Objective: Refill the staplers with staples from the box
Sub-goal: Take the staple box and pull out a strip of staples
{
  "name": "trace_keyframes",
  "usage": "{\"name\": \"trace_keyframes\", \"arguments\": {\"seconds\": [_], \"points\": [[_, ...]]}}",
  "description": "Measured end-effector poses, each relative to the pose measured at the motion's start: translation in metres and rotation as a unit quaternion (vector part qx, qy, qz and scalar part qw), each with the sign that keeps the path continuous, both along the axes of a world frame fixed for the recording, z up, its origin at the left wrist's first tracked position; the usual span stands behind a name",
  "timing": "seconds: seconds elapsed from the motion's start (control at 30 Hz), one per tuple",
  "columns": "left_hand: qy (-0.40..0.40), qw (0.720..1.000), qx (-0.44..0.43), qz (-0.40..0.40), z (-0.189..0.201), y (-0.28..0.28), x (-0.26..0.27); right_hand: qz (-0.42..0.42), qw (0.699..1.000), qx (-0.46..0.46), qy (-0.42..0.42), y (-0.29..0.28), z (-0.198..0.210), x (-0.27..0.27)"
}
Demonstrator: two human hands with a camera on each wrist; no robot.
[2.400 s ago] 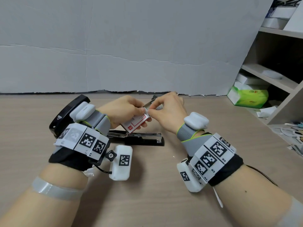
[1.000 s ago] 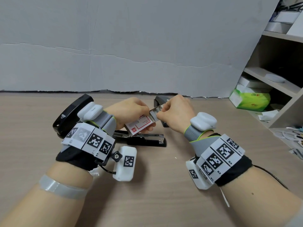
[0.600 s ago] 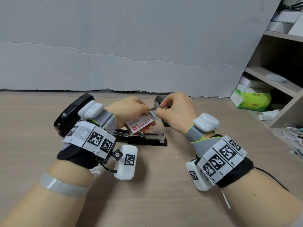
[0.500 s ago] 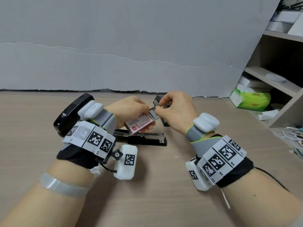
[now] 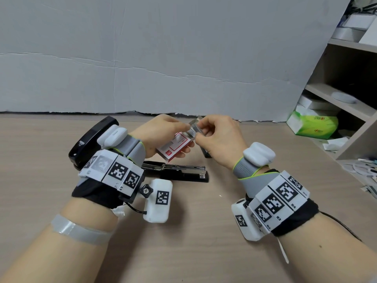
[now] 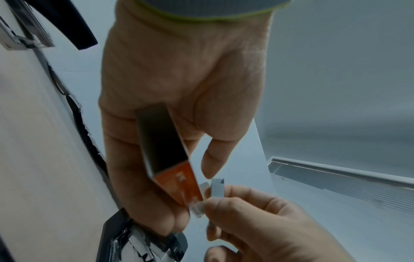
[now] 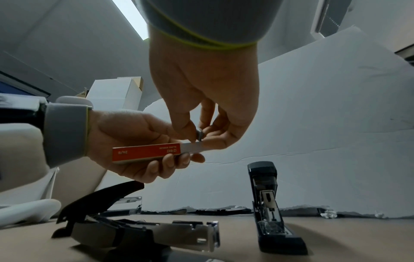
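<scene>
My left hand (image 5: pixel 184 137) grips a red-and-white staple box (image 5: pixel 175 147) above the table, its inner tray (image 7: pixel 190 148) slid out toward the right. At the tray's end my right hand (image 5: pixel 199 130) pinches a short strip of staples (image 5: pixel 194 126) between thumb and forefinger; the same staple strip (image 7: pixel 200 134) shows just above the tray. Under the hands a black stapler (image 5: pixel 179 171) lies with its lid (image 5: pixel 91 139) swung back and its metal channel bare. A second black stapler (image 7: pixel 268 203) stands hinged wide, mostly hidden behind my right hand in the head view.
The wooden table (image 5: pixel 204 242) ends at a grey board wall (image 5: pixel 163 58) behind the staplers. A shelf unit (image 5: pixel 346 99) on the right holds a green tissue pack (image 5: pixel 314 125) and papers. Loose items lie at the table's right edge (image 5: pixel 367 172).
My right hand's fingers have lifted the staple strip a little above the box's tray. The left hand still holds the box in about the same place.
</scene>
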State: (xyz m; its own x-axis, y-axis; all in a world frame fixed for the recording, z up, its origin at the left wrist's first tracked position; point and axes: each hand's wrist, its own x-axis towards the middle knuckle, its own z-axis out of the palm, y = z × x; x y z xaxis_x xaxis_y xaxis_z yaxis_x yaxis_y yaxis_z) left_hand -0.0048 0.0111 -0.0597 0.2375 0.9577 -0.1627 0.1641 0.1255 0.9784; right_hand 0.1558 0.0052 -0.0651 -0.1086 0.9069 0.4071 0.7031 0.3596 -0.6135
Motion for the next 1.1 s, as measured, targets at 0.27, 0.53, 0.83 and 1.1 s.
{"name": "trace_keyframes", "arguments": {"seconds": [0.27,0.53,0.83,1.1], "points": [[0.016,0.999,0.041,-0.023,-0.005,0.003,-0.001,0.05,0.992,-0.093,0.069,0.0,0.001,0.0],[0.027,0.997,0.077,0.002,-0.01,0.008,-0.004,0.043,0.966,-0.143,0.209,0.004,-0.002,0.001],[0.045,0.996,0.076,0.01,-0.011,0.01,-0.004,0.021,0.939,-0.186,0.287,-0.001,0.001,0.006],[0.065,0.995,0.07,0.029,-0.012,0.011,-0.006,0.016,0.94,-0.207,0.271,-0.005,0.004,0.01]]}}
